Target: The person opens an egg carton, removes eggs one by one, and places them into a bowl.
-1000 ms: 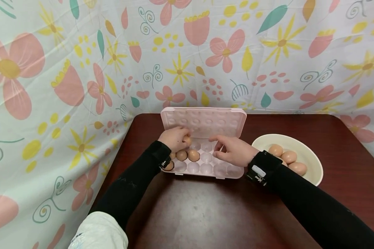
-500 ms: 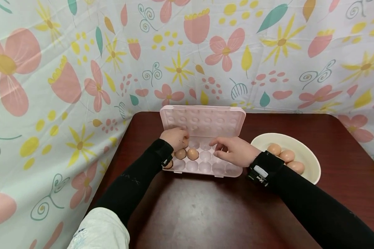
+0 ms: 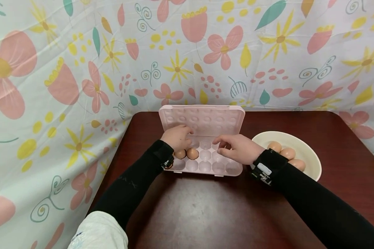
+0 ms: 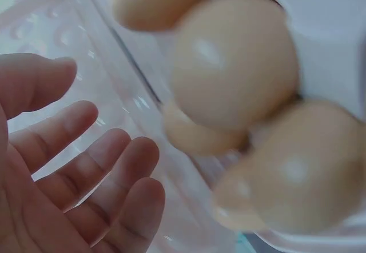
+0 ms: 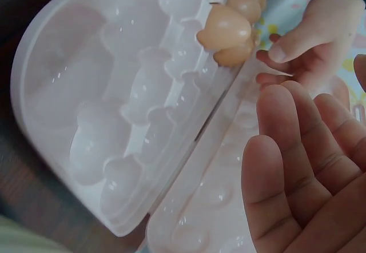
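Note:
A pink plastic egg carton (image 3: 218,168) lies unfolded on the table, its dimpled lid (image 3: 202,120) leaning up at the back. Several brown eggs (image 4: 234,64) sit in cups at the carton's left end; two of them, one egg (image 3: 180,154) and another egg (image 3: 192,154), show beside my left hand (image 3: 177,137). That hand hovers over the back left cups with its fingers loosely extended, holding nothing. Over the right part of the carton is my right hand (image 3: 238,148), empty, fingers relaxed and slightly bent. Below it the right-hand cups (image 5: 91,144) contain no eggs.
To the right of the carton stands a cream bowl (image 3: 313,164) with several brown eggs (image 3: 288,153), partly behind my right wrist. A flowered cloth (image 3: 180,52) hangs along the back and left of the dark wooden table (image 3: 187,207).
My left hand has let go of an egg in the back row of the carton, and its fingers have straightened. The right hand has shifted slightly right, staying over the carton.

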Tool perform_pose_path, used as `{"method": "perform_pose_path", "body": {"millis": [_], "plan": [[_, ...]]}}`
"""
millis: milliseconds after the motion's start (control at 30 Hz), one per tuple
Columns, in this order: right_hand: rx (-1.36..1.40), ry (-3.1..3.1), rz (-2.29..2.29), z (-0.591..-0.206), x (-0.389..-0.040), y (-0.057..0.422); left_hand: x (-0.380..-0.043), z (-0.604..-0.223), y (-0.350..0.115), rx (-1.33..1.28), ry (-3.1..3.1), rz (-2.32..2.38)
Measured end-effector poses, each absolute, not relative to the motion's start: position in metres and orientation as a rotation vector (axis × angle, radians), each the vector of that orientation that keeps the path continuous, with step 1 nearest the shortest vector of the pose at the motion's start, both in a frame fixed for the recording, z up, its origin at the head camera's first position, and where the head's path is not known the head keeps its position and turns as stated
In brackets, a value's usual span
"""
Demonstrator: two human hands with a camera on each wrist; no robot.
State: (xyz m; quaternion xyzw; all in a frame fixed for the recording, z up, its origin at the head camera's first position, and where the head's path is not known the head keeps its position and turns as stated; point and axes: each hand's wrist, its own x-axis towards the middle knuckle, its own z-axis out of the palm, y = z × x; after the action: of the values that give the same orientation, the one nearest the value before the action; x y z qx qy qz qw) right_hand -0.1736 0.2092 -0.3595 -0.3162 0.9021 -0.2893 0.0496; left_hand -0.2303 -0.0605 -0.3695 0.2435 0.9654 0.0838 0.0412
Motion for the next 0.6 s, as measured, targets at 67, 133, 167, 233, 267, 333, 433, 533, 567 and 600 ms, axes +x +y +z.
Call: {"method": "perform_pose_path", "body": {"millis": [67, 133, 167, 233, 267, 333, 433, 533, 567, 600], "plan": [[-0.943, 2.772, -0.866, -0.358, -0.173, 0.216, -0.227, -0.367, -0.052, 0.801, 2.952, 0.293], [-0.91, 2.797, -0.861, -0.357, -0.174, 0.222, -0.222, -0.365, -0.042, 0.866, 2.95, 0.32], [-0.897, 2.808, -0.858, -0.356, -0.174, 0.226, -0.219, -0.364, -0.036, 0.896, 2.947, 0.327], [-0.856, 2.824, -0.849, -0.355, -0.174, 0.235, -0.213, -0.362, -0.025, 0.969, 2.952, 0.319], [-0.833, 2.83, -0.847, -0.354, -0.174, 0.24, -0.21, -0.361, -0.019, 1.001, 2.954, 0.32], [-0.792, 2.843, -0.826, -0.352, -0.174, 0.251, -0.203, -0.359, -0.008, 1.06, 2.955, 0.331], [-0.749, 2.872, -0.754, -0.349, -0.174, 0.269, -0.196, -0.357, 0.009, 1.151, 2.956, 0.359], [-0.719, 2.892, -0.679, -0.348, -0.174, 0.288, -0.19, -0.355, 0.025, 1.235, 2.933, 0.386], [-0.706, 2.901, -0.649, -0.347, -0.174, 0.294, -0.188, -0.355, 0.03, 1.253, 2.924, 0.395], [-0.689, 2.904, -0.624, -0.347, -0.175, 0.3, -0.187, -0.355, 0.035, 1.267, 2.916, 0.396]]}}
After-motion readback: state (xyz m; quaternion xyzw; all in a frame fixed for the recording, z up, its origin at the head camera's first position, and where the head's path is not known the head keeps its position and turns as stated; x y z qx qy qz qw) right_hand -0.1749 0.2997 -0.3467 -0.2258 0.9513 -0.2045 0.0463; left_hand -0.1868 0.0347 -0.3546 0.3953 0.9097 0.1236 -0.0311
